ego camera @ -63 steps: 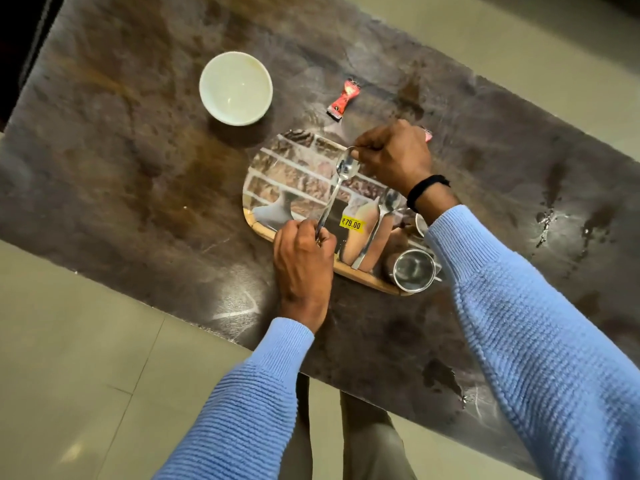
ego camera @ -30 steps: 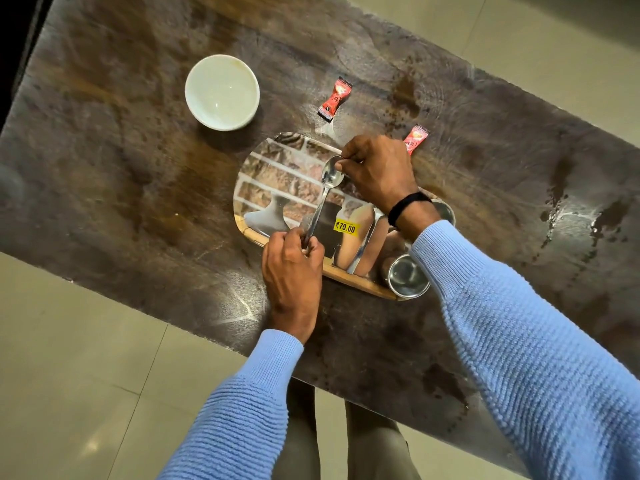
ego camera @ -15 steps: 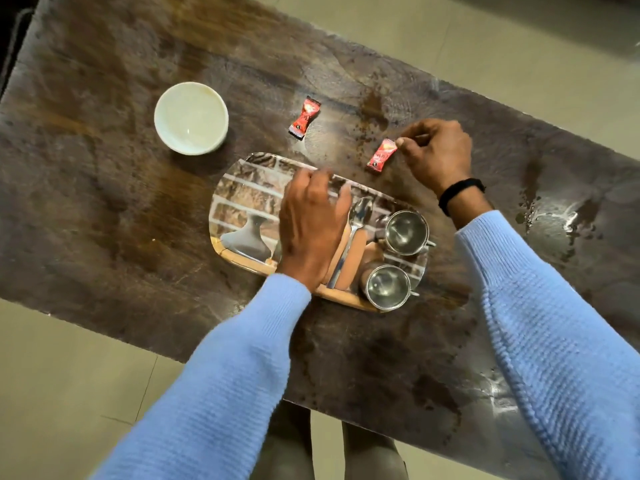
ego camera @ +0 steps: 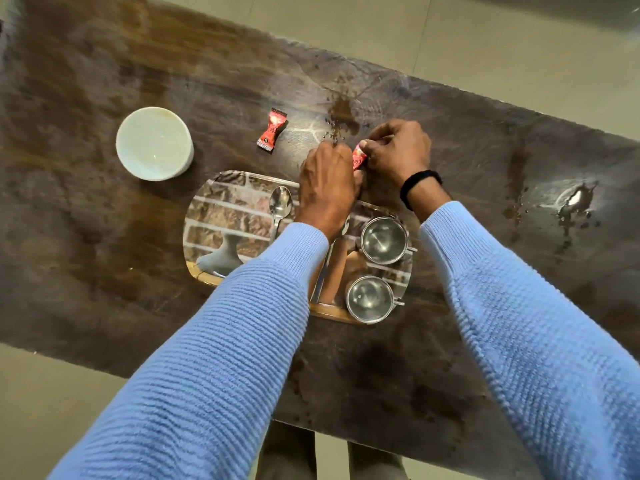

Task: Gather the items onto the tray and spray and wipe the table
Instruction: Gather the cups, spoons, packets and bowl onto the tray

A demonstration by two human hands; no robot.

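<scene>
Both hands shifted off the spoon to the red sachet (ego camera: 358, 157), now pinched in the right hand (ego camera: 398, 150) fingertips just past the tray (ego camera: 221, 216) far edge, off the table (ego camera: 104, 237). Left hand (ego camera: 327, 185) meets it, fingers curled at the packet; whether they actually grip it, can't tell. Looks like a handover toward the tray. Spoon (ego camera: 280, 206) and two steel cups (ego camera: 383, 240) already on the tray. Second sachet (ego camera: 272, 130) and white bowl (ego camera: 154, 143) still on the table, spills unwiped.

A red sachet (ego camera: 358, 157) with white print shows between the fingers (ego camera: 372, 144); a matching red one (ego camera: 272, 130) lies to their left. The bench (ego camera: 104, 237) is mottled dark brown, the tray (ego camera: 221, 216) brick-patterned, the bowl (ego camera: 154, 143) white, the sleeves (ego camera: 221, 358) ribbed light blue, the wristband (ego camera: 417, 185) black.
</scene>
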